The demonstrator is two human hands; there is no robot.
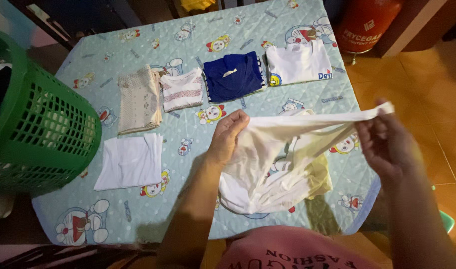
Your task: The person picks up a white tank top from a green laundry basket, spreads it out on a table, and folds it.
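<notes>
Lower centre of the frame, your left hand (pixel 227 135) and right hand (pixel 385 142) each pinch an end of one white garment (pixel 272 164), stretching its top edge taut so the rest hangs flat. Beyond, upper middle, five folded pieces lie apart on the quilted mat (pixel 153 209). One green basket (pixel 36 124) stands at left.

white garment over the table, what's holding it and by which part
Both hands hold the white garment by its top edge: the left hand pinches one end, the right hand the other, stretching it taut above the quilted mat.
</notes>
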